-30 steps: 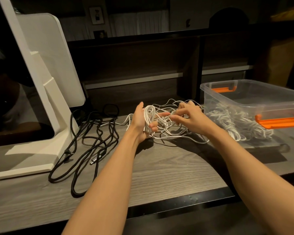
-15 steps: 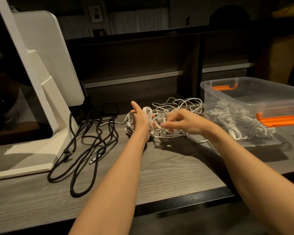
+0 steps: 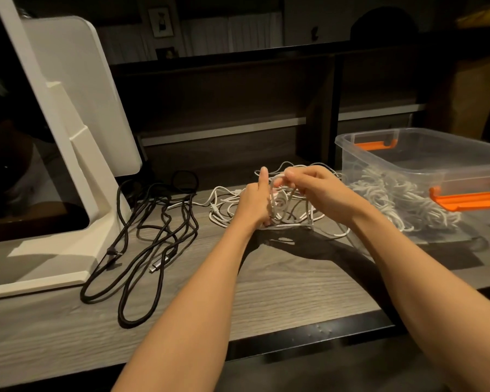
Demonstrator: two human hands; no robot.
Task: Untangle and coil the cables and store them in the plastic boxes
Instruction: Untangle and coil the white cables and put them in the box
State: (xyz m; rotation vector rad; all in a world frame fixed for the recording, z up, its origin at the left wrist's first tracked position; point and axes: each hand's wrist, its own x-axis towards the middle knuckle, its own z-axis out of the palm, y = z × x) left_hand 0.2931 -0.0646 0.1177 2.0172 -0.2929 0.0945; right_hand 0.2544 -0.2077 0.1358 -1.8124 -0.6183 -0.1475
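Both hands meet over the grey wood-grain desk (image 3: 280, 292): the left hand (image 3: 253, 200) grips the tangled white cables (image 3: 287, 206), thumb up, while the right hand (image 3: 316, 190) pinches a loop. Right of them sits the clear plastic box (image 3: 402, 154) holding coiled cables; left, black cables (image 3: 153, 230) and a white stand (image 3: 77, 154), dark shelving behind.

A grey wood-grain table (image 3: 280, 290) with a dark front edge carries everything. At its left stands a white monitor stand (image 3: 68, 154), and just beside its base lies a loose sprawl of black cable (image 3: 153, 236) with a metal plug end showing. Further right, a tangle of white cables (image 3: 289, 210) rests on the tabletop near the back, and at the far right sits a clear plastic box (image 3: 425, 165) with orange handles, more white cable showing through its wall.
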